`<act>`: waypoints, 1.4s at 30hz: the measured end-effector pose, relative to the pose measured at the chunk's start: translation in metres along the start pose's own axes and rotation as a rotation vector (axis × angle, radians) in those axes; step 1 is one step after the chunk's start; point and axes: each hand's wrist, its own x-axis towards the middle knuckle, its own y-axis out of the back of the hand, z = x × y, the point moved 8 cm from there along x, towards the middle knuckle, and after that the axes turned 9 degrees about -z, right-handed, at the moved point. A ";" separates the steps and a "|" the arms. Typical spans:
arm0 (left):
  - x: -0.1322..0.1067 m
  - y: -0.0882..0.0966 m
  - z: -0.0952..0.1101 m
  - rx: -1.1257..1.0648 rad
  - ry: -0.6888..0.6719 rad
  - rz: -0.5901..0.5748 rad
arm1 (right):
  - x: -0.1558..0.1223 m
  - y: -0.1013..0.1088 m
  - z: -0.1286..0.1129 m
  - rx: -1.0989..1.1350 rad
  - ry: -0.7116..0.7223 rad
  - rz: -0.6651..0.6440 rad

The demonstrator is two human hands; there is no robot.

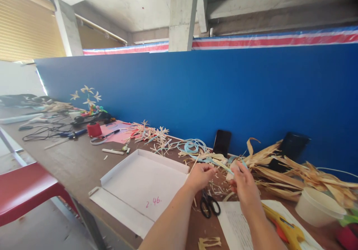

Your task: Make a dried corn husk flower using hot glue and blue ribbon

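My left hand (200, 176) and my right hand (244, 184) are raised together over the brown table (75, 164), both with fingers pinched. Between them they hold a pale dried husk strip (220, 165) that runs from one hand to the other, with a light blue ribbon (192, 146) close behind it. Black-handled scissors (209, 204) lie on the table just below my hands. A heap of dried corn husks (293, 175) lies to the right of my right hand.
A flat white cardboard box lid (140, 188) lies left of my hands. A yellow glue gun (285, 227) rests on printed paper (237, 224). A white bowl (319, 205) is at the right. Two phones (222, 142) lean on the blue partition (251, 93). A red stool (25, 190) stands at the left.
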 end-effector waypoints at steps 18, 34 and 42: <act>-0.009 -0.019 0.010 -0.076 0.052 -0.242 | -0.008 -0.033 0.007 0.419 -0.131 -0.257; -0.006 -0.009 0.019 0.046 -0.115 0.012 | -0.004 -0.016 0.008 0.345 -0.068 -0.052; -0.004 -0.015 0.011 0.009 -0.088 -0.017 | -0.005 -0.024 0.010 0.325 -0.100 -0.104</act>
